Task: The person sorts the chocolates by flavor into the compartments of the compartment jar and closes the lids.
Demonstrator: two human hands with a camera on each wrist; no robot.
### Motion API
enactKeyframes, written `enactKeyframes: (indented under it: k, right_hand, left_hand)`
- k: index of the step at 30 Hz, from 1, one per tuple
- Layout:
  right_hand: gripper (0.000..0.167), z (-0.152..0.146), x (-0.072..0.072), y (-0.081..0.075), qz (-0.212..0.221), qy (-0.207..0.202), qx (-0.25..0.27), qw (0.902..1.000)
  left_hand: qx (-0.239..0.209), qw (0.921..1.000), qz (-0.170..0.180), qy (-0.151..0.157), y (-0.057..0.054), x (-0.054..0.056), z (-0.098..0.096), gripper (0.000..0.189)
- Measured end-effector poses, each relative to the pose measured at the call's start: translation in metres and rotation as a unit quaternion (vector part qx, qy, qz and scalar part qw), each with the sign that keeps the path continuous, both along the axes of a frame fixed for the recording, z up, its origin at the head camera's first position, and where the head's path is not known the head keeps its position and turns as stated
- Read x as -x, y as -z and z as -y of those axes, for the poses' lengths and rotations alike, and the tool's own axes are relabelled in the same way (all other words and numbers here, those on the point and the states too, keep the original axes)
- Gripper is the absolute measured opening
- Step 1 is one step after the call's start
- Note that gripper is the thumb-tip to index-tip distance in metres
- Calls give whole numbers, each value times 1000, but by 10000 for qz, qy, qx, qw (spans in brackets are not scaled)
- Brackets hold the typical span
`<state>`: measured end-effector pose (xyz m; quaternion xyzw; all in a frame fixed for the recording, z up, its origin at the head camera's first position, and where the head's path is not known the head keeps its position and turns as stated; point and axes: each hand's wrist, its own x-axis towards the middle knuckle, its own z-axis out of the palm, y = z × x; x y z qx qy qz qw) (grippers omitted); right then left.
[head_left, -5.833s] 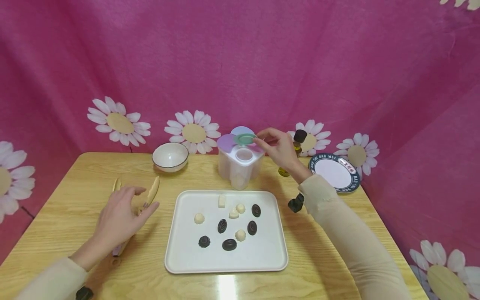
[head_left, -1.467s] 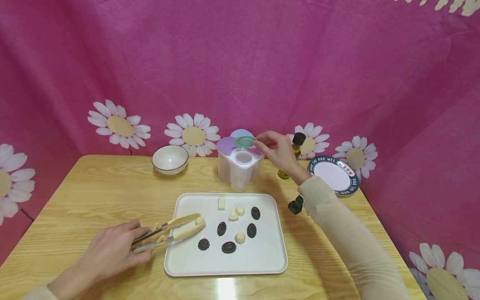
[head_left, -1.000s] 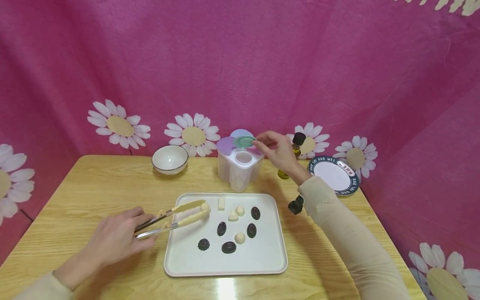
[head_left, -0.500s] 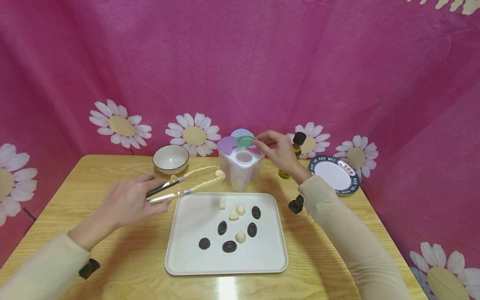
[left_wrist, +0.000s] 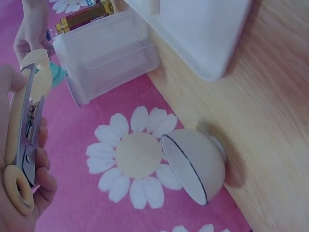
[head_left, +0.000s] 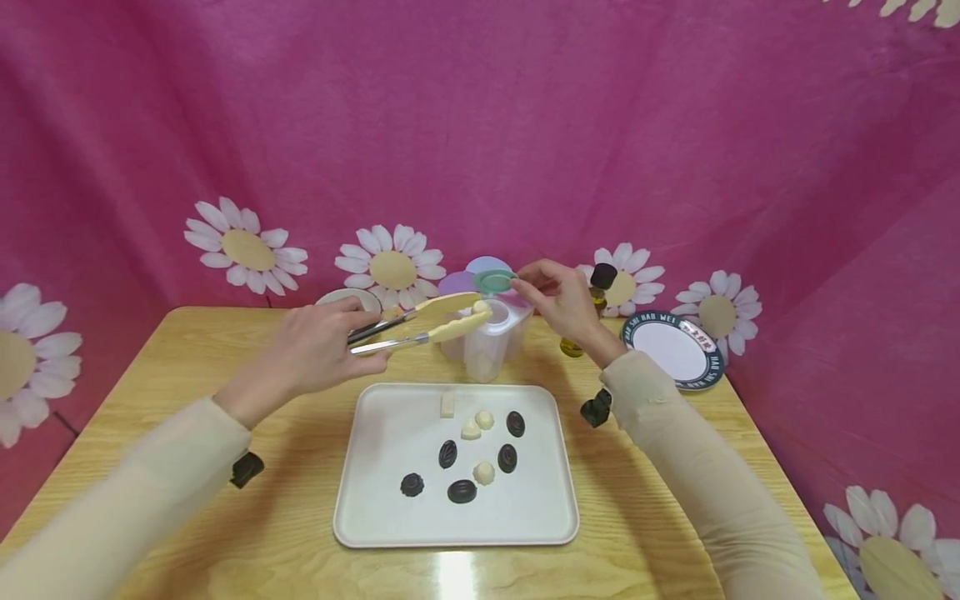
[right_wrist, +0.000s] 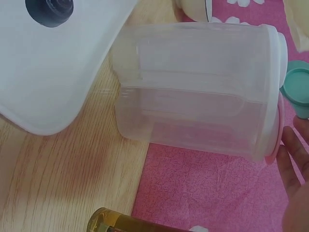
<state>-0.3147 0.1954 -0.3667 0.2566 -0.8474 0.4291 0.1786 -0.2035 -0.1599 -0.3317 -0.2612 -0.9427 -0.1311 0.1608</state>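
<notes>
My left hand [head_left: 307, 346] grips metal tongs [head_left: 456, 327] with cream tips. Between the tips sits a small white chocolate [head_left: 482, 308], just above the round opening of the clear lidded container [head_left: 486, 357]. My right hand [head_left: 561, 302] pinches the raised green flap lid [head_left: 493, 281] of that container. In the right wrist view, this hand's fingertips [right_wrist: 288, 166] are by the container's rim and the green lid [right_wrist: 298, 87]. The white tray [head_left: 375, 521] in front carries several dark chocolates [head_left: 462, 491] and several white chocolates [head_left: 483, 472].
A white bowl [left_wrist: 207, 166] stands back left, partly hidden by my left hand in the head view. An oil bottle [head_left: 603, 277] with a black cap stands behind my right wrist. A plate [head_left: 667, 350] with a dark patterned rim lies at the back right.
My left hand took up the tongs, picked a white chocolate from the tray's left side, and carried it up and right to the container opening. My right hand stays on the green lid.
</notes>
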Motion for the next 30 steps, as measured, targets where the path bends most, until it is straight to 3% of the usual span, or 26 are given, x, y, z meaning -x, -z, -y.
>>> enactKeyframes:
  k: [7, 15, 23, 30]
  right_hand:
    - [17, -1, 0, 0, -23, -41, 8, 10000]
    - [17, 0, -1, 0, -44, 21, -18, 10000]
    - [16, -1, 0, -1, -94, -34, 49, 9999]
    - [16, -1, 0, 0, -56, -37, 46, 10000]
  left_hand:
    - [0, 9999, -67, 87, 2, 14, -15, 47]
    - [1, 9999, -99, 70, 4, 21, -19, 45]
    - [-262, 9995, 167, 36, 5, 22, -17, 46]
    - [-469, 9983, 331, -16, 9, 13, -9, 57]
